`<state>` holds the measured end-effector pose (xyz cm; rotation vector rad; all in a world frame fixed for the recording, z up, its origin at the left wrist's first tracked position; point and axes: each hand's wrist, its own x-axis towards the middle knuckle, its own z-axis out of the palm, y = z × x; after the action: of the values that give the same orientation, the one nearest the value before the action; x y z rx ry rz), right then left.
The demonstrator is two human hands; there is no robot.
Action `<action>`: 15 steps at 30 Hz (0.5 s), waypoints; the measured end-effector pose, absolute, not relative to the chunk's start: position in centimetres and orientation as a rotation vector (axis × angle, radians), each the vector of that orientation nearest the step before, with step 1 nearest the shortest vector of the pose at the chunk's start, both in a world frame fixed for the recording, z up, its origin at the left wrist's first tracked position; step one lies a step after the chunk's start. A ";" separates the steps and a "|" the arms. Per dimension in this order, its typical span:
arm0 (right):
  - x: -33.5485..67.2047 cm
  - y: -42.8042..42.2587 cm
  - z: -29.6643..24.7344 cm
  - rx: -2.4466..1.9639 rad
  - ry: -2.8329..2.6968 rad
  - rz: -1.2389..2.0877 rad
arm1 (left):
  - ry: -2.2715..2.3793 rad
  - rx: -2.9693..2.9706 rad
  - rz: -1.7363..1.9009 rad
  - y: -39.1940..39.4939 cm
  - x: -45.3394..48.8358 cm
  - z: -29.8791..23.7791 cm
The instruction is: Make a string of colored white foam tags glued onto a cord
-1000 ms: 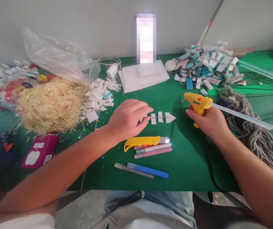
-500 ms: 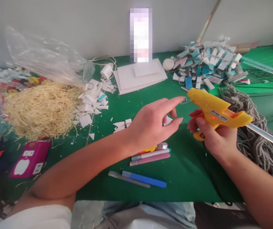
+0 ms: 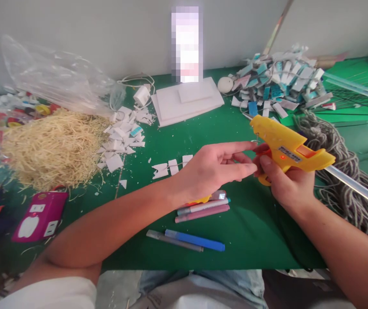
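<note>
My right hand point(image 3: 288, 184) is closed round the handle of a yellow hot glue gun point(image 3: 287, 143), held above the green table point(image 3: 254, 223) with its nozzle pointing up and left. A clear glue stick point(image 3: 357, 189) sticks out of its back. My left hand point(image 3: 216, 169) reaches across to the gun with fingers stretched out. Its index fingertip touches the underside by the nozzle, and it holds nothing. A row of small white cut pieces point(image 3: 171, 165) lies on the table just left of that hand.
Under my left wrist lie a yellow cutter point(image 3: 200, 200), pastel pens point(image 3: 203, 209) and a blue pen point(image 3: 197, 240). A straw heap point(image 3: 52, 148), plastic bag point(image 3: 58, 81) and pink box point(image 3: 39, 216) sit left. White foam boards point(image 3: 187, 101), a scrap pile point(image 3: 277, 81) and grey yarn point(image 3: 341, 171) are behind and right.
My right hand lifted the glue gun off the table and tilted it. My left hand left the white pieces and moved right to the gun's nozzle end.
</note>
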<state>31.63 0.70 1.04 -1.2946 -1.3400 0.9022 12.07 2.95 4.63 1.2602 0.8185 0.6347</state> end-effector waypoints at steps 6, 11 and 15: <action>32.3 0.1 1.9 -1.402 -1.279 0.939 | 1.007 1.849 0.800 4.2 10.4 4.0; 34.0 0.2 3.1 -1.624 -1.349 1.067 | 1.021 2.611 0.732 5.9 8.4 1.4; 34.9 0.1 3.0 -1.678 -1.385 1.022 | 1.028 2.768 0.578 6.3 8.3 0.0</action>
<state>34.91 0.14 3.00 -1.6780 -1.3845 1.0223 8.27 6.34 0.01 2.7685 1.0284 0.5784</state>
